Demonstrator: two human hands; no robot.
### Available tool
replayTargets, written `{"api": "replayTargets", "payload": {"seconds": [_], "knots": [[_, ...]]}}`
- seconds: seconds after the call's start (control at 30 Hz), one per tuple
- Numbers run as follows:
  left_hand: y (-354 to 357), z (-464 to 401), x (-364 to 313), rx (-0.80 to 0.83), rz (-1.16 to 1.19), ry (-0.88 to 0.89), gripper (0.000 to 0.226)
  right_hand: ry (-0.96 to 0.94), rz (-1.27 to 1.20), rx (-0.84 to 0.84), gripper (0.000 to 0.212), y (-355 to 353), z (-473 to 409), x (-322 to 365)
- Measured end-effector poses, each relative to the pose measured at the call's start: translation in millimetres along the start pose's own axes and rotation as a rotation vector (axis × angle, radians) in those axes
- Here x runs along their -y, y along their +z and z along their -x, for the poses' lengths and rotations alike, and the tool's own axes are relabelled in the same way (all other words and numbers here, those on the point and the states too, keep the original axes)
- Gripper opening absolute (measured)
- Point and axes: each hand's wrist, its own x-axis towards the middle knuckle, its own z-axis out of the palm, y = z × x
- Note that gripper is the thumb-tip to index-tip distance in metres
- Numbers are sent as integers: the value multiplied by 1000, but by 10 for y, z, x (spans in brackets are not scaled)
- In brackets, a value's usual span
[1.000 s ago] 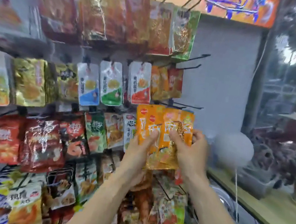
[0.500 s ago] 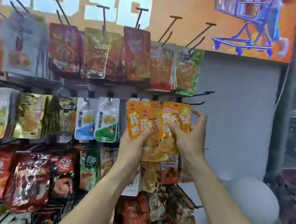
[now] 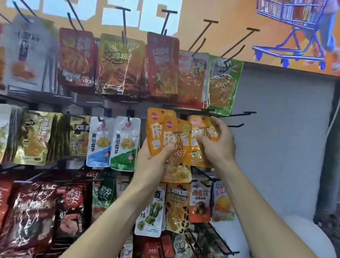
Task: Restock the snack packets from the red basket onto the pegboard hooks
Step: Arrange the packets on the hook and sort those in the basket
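Left hand (image 3: 155,160) gripping a fanned stack of orange snack packets (image 3: 174,149) by the lower edges, right hand (image 3: 217,145) pinching the rightmost packet (image 3: 202,134) near its top. Likely peeling it off to thread the hang hole onto the bare black hook (image 3: 235,125) just right. Glossy flat foil pouches, thin wire pegs; red basket out of view.

Pegboard hooks (image 3: 244,113) hung with snack packets (image 3: 119,66)

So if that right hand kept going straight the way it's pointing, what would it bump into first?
Probably the bare black hook just above the right hand, which grips an orange packet up and toward the board. Depth is hard to judge; the green packet overhead comes next.
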Motion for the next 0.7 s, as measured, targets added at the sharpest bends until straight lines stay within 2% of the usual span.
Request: {"api": "replayTargets", "payload": {"seconds": [0.17,0.47,0.6,0.7], "knots": [[24,-36,-9,20,10,-24,19,-3,39,9,67,14,11,22],[-11,-108,-38,34,66,-70,23,71,152,23,54,173,-111,0],[-7,-155,-12,26,57,-95,25,43,317,132,54,379,-286,-77],[-27,-167,21,29,34,-94,25,90,371,178,55,460,-365,-194]]}}
